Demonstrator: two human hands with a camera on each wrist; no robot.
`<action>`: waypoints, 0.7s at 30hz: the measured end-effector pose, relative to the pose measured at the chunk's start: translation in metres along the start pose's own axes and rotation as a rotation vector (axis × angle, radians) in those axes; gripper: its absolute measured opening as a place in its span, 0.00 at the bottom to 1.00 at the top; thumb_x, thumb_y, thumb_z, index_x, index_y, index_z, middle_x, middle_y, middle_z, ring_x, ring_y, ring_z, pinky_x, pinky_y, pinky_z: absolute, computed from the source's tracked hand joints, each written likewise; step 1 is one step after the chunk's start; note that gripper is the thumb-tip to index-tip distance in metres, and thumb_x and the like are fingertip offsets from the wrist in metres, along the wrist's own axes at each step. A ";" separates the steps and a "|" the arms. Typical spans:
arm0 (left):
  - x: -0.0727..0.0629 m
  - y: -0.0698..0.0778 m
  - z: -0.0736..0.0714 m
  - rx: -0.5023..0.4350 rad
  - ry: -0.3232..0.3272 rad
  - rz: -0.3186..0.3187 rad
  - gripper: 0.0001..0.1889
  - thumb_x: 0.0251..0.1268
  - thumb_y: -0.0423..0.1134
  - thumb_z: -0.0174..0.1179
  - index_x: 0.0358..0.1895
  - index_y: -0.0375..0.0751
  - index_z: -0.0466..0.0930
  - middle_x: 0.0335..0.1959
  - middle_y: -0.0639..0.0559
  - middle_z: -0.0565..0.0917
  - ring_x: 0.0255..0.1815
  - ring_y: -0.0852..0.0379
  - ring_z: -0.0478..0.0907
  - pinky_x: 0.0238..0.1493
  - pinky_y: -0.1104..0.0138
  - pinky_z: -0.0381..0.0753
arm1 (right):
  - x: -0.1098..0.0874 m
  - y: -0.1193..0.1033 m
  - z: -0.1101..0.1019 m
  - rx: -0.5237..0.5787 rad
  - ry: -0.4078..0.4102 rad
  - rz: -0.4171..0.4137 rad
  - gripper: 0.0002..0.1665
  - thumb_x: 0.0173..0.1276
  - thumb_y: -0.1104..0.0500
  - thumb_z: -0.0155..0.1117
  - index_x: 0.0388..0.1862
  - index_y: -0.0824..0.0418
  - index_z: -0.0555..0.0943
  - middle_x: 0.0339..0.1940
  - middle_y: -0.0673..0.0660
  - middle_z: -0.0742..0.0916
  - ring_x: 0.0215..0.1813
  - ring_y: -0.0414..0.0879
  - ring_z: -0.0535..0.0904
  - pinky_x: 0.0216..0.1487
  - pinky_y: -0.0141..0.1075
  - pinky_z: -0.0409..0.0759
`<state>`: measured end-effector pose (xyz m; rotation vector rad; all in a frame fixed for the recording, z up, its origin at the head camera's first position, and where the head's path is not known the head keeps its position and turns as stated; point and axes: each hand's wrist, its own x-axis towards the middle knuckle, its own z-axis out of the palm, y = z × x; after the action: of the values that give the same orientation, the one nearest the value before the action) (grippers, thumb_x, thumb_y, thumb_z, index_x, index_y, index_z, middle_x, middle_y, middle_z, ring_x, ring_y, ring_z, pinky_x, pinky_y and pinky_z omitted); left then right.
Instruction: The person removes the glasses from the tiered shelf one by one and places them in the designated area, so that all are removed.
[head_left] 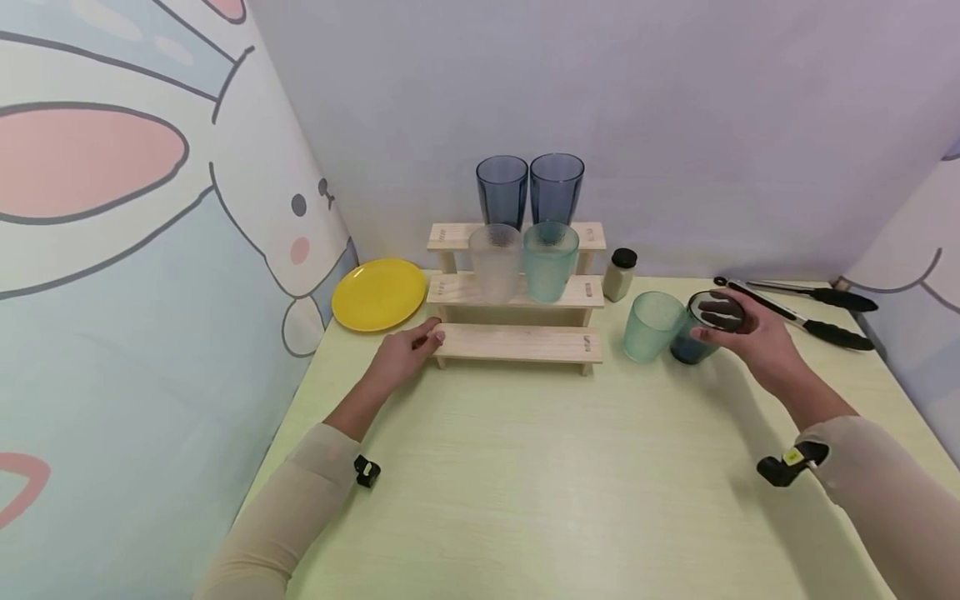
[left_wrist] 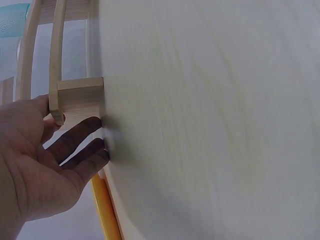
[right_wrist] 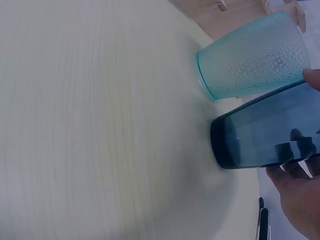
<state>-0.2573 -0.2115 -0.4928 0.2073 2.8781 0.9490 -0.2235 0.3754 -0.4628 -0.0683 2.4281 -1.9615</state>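
At the left end of the lowest step of a three-step wooden rack [head_left: 517, 343], my left hand [head_left: 400, 360] pinches the board between thumb and index finger; its other fingers hang apart below, near the tabletop. My right hand [head_left: 763, 343] grips a dark blue drinking glass [right_wrist: 260, 132] near its rim. That glass is slightly tilted beside a textured pale green tumbler [head_left: 651, 327] on the table. Two more dark blue glasses [head_left: 502, 190] stand on the rack's top step. A clear frosted tumbler [head_left: 495, 262] and a pale green tumbler [head_left: 551, 265] share the middle step.
A yellow plate [head_left: 378, 295] lies left of the rack. Right of the rack stands a small jar with a black lid [head_left: 620, 273]. Tongs with black handles [head_left: 836, 333] lie at the back right. Walls border the table at the back and both sides.
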 end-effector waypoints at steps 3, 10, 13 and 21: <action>0.000 0.000 0.000 0.002 -0.001 0.000 0.33 0.87 0.65 0.53 0.84 0.55 0.72 0.57 0.40 0.90 0.50 0.46 0.79 0.58 0.51 0.81 | 0.000 0.000 0.000 -0.015 -0.008 -0.013 0.47 0.73 0.71 0.76 0.86 0.51 0.68 0.61 0.34 0.89 0.59 0.23 0.85 0.54 0.19 0.82; 0.000 0.001 -0.001 0.001 -0.002 0.002 0.33 0.87 0.64 0.54 0.84 0.54 0.72 0.60 0.39 0.90 0.51 0.46 0.79 0.59 0.50 0.83 | 0.001 -0.003 -0.001 -0.134 -0.023 -0.031 0.48 0.76 0.67 0.75 0.89 0.54 0.63 0.63 0.31 0.86 0.62 0.22 0.83 0.53 0.19 0.82; 0.000 0.001 -0.001 -0.001 -0.005 -0.005 0.33 0.87 0.64 0.54 0.84 0.55 0.72 0.59 0.40 0.90 0.51 0.46 0.79 0.58 0.51 0.82 | 0.001 -0.004 -0.001 -0.169 -0.030 -0.027 0.50 0.77 0.65 0.75 0.90 0.56 0.61 0.63 0.31 0.85 0.61 0.20 0.82 0.53 0.20 0.82; 0.000 0.000 0.000 0.003 -0.004 0.003 0.33 0.87 0.65 0.53 0.85 0.54 0.72 0.57 0.40 0.90 0.50 0.47 0.79 0.57 0.51 0.82 | 0.001 -0.012 -0.003 -0.273 -0.049 0.022 0.51 0.81 0.56 0.73 0.93 0.51 0.56 0.74 0.37 0.79 0.68 0.20 0.76 0.57 0.15 0.76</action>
<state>-0.2570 -0.2117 -0.4929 0.2134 2.8763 0.9428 -0.2242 0.3760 -0.4503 -0.0909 2.6335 -1.5881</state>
